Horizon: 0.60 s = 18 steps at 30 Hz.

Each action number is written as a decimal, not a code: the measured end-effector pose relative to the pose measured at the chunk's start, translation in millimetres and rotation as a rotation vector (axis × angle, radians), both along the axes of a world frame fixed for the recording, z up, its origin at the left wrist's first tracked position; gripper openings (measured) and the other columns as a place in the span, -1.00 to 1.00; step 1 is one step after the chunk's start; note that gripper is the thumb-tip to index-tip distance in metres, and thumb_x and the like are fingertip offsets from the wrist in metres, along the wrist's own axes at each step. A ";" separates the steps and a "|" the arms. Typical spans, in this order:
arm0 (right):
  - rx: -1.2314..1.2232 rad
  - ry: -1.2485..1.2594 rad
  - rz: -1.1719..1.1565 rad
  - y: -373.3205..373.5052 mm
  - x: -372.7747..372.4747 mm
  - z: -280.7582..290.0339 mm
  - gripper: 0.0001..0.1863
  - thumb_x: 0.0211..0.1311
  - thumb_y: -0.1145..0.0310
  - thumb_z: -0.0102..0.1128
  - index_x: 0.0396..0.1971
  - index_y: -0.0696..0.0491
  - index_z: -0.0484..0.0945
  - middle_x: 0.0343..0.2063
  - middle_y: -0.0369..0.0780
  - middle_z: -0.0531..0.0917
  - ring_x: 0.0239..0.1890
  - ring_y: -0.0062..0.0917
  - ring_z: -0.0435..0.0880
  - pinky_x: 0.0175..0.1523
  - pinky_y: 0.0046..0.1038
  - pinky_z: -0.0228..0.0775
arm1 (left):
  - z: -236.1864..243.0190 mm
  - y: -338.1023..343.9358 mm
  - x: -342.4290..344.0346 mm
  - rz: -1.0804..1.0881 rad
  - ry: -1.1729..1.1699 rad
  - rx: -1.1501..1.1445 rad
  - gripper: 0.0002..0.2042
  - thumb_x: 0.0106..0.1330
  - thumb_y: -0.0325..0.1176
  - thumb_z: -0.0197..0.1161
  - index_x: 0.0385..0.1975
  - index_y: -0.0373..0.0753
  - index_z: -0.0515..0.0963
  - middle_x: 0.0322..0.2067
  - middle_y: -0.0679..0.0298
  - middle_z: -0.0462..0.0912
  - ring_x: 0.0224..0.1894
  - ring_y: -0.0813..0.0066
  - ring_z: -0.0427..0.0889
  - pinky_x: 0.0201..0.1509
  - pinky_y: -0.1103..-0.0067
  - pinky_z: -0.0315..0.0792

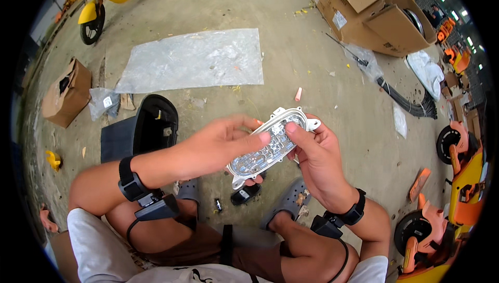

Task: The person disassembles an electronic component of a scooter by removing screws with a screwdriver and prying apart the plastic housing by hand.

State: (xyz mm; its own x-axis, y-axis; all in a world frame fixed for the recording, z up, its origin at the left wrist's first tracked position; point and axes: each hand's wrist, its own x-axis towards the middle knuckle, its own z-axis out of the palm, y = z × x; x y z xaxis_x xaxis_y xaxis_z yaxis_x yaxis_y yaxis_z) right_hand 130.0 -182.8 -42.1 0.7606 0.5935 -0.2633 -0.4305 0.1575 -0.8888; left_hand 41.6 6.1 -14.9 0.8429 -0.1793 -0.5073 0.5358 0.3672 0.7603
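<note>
A silvery, elongated metal housing (255, 159) with rounded ends and mounting ears is held up in front of my knees, tilted so its right end is higher. Its open face shows what looks like a circuit board under a glossy, clear layer. My left hand (218, 140) grips its left side, thumb across the face and fingers mostly hidden underneath. My right hand (323, 166) holds the upper right end, its thumb pressing on the face. Below, between my feet, a small black part (245, 193) and a little dark fitting (218, 205) lie on the floor.
A black plastic shell (170, 121) lies left of my hands. Ahead is a clear plastic sheet (187, 62). Cardboard boxes (67, 98) stand left and far right, near black cables (408, 103). Orange-yellow scooters (465, 189) line the right; another scooter (92, 15) stands far left.
</note>
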 end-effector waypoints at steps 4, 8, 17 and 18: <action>-0.059 0.020 -0.039 -3.6 -14.9 -3.5 -0.65 0.25 0.32 0.35 -0.07 0.17 0.52 -0.38 -0.33 0.67 -0.46 -0.79 0.51 -0.39 -0.66 0.29 | -17.1 3.0 4.9 -0.127 -0.260 0.301 -0.72 0.44 -0.29 0.19 -0.02 -0.37 0.47 -0.20 0.25 0.67 -0.19 0.63 0.63 -0.11 0.68 0.51; -0.043 0.058 -0.033 -6.4 -30.3 -12.3 -0.66 0.24 0.33 0.35 -0.07 0.17 0.52 -0.40 -0.34 0.67 -0.48 -0.79 0.50 -0.41 -0.66 0.28 | -17.9 0.2 1.3 -0.237 -0.221 0.273 -0.67 0.44 -0.31 0.20 0.05 -0.42 0.49 -0.11 0.26 0.65 -0.11 0.71 0.55 -0.07 0.67 0.47; 0.048 -0.055 -0.028 -8.1 -51.1 -19.9 -0.66 0.23 0.42 0.36 -0.03 0.17 0.53 -0.21 -0.30 0.69 -0.27 -0.78 0.59 -0.28 -0.68 0.42 | -16.5 0.8 -12.9 -0.276 -0.400 0.316 -0.64 0.47 -0.45 0.10 0.20 -0.45 0.37 -0.12 0.29 0.63 -0.11 0.72 0.48 -0.03 0.67 0.41; 0.056 -0.064 -0.015 -8.6 -51.5 -20.8 -0.66 0.24 0.43 0.35 -0.03 0.17 0.53 -0.20 -0.29 0.69 -0.26 -0.78 0.60 -0.26 -0.68 0.42 | -14.6 0.2 -14.1 -0.269 -0.402 0.352 -0.64 0.47 -0.46 0.09 0.21 -0.45 0.36 -0.12 0.29 0.63 -0.12 0.72 0.48 -0.04 0.67 0.41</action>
State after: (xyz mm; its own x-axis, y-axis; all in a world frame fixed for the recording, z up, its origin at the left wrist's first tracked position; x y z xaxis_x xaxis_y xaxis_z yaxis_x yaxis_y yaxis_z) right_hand 78.5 -191.4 -62.9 0.7838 0.5942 -0.1803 -0.3703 0.2142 -0.9039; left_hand 27.6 6.3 -29.5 0.9293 -0.2921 -0.2261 0.2205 -0.0525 0.9740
